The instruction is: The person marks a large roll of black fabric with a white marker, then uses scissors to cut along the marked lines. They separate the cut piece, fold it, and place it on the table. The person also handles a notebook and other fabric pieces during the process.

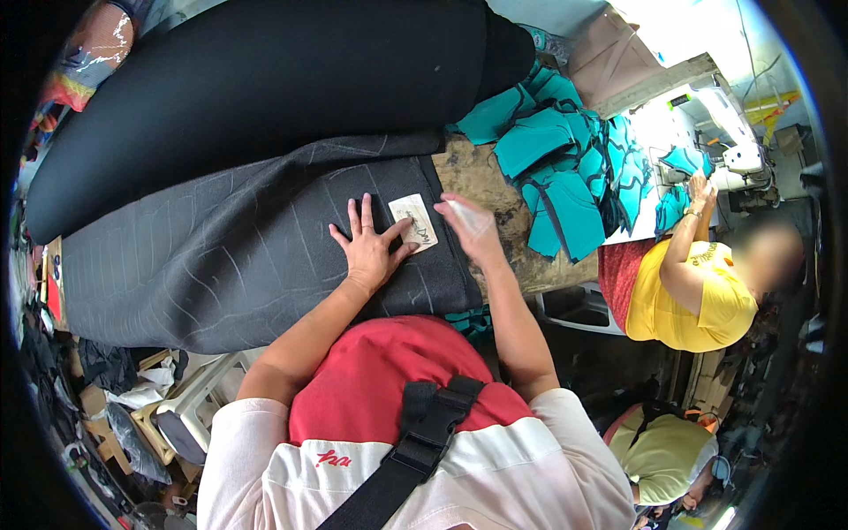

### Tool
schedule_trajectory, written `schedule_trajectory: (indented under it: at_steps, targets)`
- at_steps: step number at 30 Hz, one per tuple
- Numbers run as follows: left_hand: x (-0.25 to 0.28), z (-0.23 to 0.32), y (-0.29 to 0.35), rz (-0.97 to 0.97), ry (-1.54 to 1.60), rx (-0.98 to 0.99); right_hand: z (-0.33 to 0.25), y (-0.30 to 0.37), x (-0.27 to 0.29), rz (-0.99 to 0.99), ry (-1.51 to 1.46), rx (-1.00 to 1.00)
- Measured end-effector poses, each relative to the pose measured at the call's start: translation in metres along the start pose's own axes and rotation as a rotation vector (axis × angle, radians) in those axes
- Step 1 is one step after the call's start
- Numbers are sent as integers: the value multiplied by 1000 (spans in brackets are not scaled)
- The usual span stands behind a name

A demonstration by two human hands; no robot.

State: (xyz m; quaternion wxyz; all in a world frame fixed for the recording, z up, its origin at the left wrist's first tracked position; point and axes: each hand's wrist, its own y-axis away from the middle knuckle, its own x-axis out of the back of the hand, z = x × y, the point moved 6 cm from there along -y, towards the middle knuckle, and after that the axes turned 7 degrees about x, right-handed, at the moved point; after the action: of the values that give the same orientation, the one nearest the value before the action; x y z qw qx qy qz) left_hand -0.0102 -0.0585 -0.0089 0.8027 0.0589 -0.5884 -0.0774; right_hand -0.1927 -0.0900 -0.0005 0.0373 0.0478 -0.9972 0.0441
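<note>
My left hand [372,247] lies spread on dark grey cloth [238,256], with thumb and forefinger pressing the lower edge of a small cream card pattern [412,221]. Handwriting marks the card, and it lies flat near the cloth's right end. Just right of it, my right hand [477,234] is raised with bent fingers around a thin whitish piece [478,218]; its exact kind is unclear. Pale chalk-like outlines run over much of the cloth.
A thick black fabric roll [265,79] lies along the far side. Teal cut pieces [565,159] are heaped on the wooden table [530,269] to the right. Beyond, a person in yellow [698,291] works at a sewing machine [729,132]; another person [662,450] is at lower right.
</note>
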Motion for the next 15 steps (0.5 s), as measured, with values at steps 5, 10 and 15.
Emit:
schedule_trajectory:
  at_steps: [5,10,15]
  targets:
    - [0,-10,5,5,27,18,-7,-18,-28,26,-38,-84]
    - [-1,-5,-1,5,34,-17,3,-43,-59,-3,242,31]
    - [-1,-1,-4,-59,59,18,-8,-44,-56,-50,588,220]
